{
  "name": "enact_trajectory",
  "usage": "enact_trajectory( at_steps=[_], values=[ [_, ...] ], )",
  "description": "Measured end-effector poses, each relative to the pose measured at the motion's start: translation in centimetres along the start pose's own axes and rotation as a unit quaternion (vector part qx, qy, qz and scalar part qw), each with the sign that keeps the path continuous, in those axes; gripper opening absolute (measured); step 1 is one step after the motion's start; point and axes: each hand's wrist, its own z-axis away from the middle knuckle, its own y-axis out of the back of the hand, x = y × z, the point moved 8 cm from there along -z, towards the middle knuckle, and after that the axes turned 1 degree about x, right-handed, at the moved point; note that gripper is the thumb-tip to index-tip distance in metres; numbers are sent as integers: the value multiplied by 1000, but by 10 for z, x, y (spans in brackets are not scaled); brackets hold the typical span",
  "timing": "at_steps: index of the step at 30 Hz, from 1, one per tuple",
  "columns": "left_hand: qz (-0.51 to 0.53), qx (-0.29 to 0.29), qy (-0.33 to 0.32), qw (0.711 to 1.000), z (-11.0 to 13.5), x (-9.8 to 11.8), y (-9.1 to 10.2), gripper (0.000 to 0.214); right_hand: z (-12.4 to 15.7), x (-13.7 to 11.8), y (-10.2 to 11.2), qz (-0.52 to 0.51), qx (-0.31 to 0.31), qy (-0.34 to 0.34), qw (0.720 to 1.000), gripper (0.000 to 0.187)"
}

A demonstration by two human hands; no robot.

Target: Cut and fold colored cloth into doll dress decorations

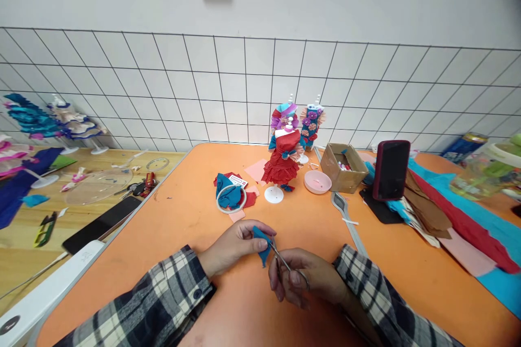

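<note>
My left hand point(240, 241) pinches a small folded piece of blue fabric point(261, 254) between thumb and fingers, above the orange table. In my right hand point(299, 276) is a pair of metal scissors point(290, 267), with fingers through the handle loops. The scissor blades reach the right edge of the blue piece near my left thumb; whether they are cutting I cannot tell. Beyond my hands stands a small dress form in a ruffled red dress point(283, 160) with a blue flower at its waist. Blue and red scraps point(230, 192) lie around a pale ring point(220, 203).
A pink dish point(317, 182) and a cardboard box point(344, 168) stand right of the dress form. A phone point(391, 171) is propped upright beside red, brown and blue fabric strips point(459, 211). Another phone point(101, 225) lies on the wooden table at left, near more dressed forms point(77, 119).
</note>
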Motion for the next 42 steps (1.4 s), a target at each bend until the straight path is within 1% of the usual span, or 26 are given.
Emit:
enact_trajectory(
  at_steps=[2, 4, 7, 10, 12, 15, 17, 19, 22, 28, 33, 37, 40, 42],
  values=[
    [-21, -7, 0, 1000, -2, -2, 0, 32, 1, 0, 0, 7, -1, 1, 1000, 50],
    [-29, -23, 0, 999, -3, -2, -1, 33, 1, -1, 0, 19, -3, -1, 1000, 51],
    [-23, -45, -8, 999, -3, 0, -4, 31, 2, 0, 0, 37, -6, -8, 999, 53],
    [-36, -55, -17, 998, -1, 3, -5, 30, 2, 1, 2, 51, -3, -9, 999, 55],
    [-35, -53, -9, 998, -1, 2, -5, 33, 2, 1, 3, 60, 1, -8, 998, 55],
    [-10, -34, 6, 999, 0, 0, -3, 38, 2, 1, 3, 64, 4, -9, 998, 54],
    [0, -31, 1, 1000, -1, 1, -4, 35, 2, 1, 3, 62, 3, -11, 998, 55],
    [1, -45, 2, 999, -1, 0, -6, 31, 2, 1, 2, 61, 2, -12, 998, 55],
    [-16, -56, 10, 998, -2, -3, -7, 31, 2, 1, 2, 62, 0, -14, 998, 57],
    [-59, -83, -2, 995, 0, -1, -12, 33, 3, 2, 2, 55, -5, -18, 998, 56],
    [-84, -75, -2, 994, 0, 2, -13, 37, 4, 3, 6, 32, 16, -15, 999, 46],
    [-115, -80, -5, 990, 1, 5, -17, 39, 5, 6, 5, 26, -3, -37, 999, 51],
    [-110, -85, 1, 990, 2, 4, -20, 41, 5, 5, 6, 23, -5, -41, 999, 46],
    [-99, -72, 3, 992, 2, 5, -19, 41, 5, 3, 8, 19, 3, -37, 999, 42]
  ],
)
